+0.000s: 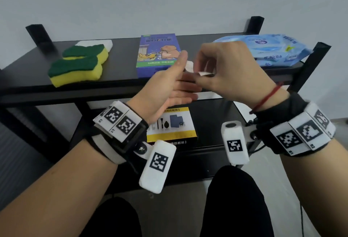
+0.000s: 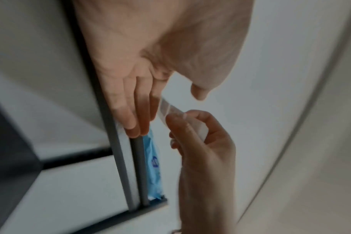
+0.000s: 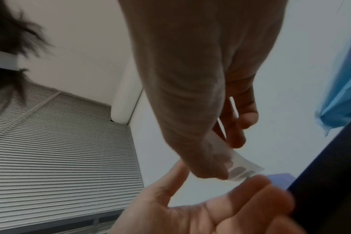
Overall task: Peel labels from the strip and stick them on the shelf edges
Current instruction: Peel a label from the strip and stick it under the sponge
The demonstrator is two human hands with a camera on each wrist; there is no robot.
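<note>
Black shelf unit is standing against a plain pale wall, top shelf carrying three things in a row: green-and-yellow sponges at left, a purple box in the middle, a blue wipes pack at right. Lower shelf is holding a yellow-and-white box, partly hidden by the wrists. Black corner posts are sticking up at both back corners and at the right front. Slatted blinds are showing in the right wrist view, off to the side. Pale floor is showing under the unit; the person's dark trouser legs are sitting just in front of it.

Front edge of the top shelf is running bare to the left of the hands; free strips of shelf top are lying between the three items. Both hands are hovering in front of that edge, mid-shelf, not touching it.

Left hand is lying flat, fingers straight, palm turned inward, grip open and holding nothing. Right hand is pinching the label strip between thumb and fingers, grip closed on it. The strip is sitting just above the left fingers; contact with them cannot be told. The strip is showing grey printed blocks in the right wrist view.
</note>
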